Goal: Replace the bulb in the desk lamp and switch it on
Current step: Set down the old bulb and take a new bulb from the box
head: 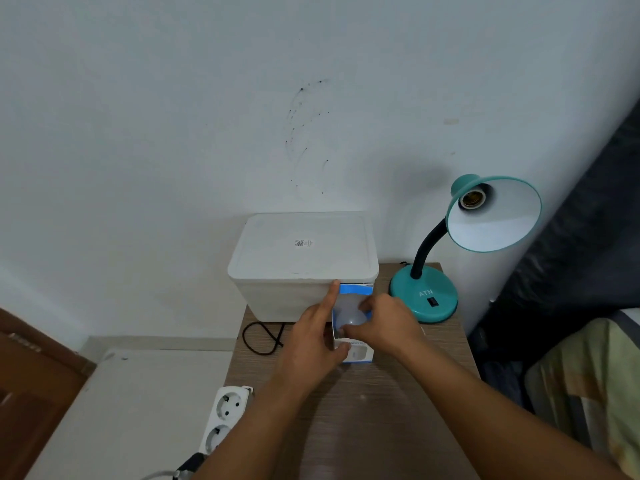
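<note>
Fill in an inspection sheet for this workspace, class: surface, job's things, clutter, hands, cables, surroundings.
Surface: wooden table, bare near the front.
Job's things: teal desk lamp upright at the right rear, its socket without a bulb; new bulb sitting in an opened blue-and-white box.
Clutter: white lidded bin at the back.
Hands: left hand steadies the box; right hand fingers close on the bulb.
Cables: black cord looped off the table's left edge; white power strip at the left.
Surroundings: white wall, marked; dark fabric at the right.
</note>
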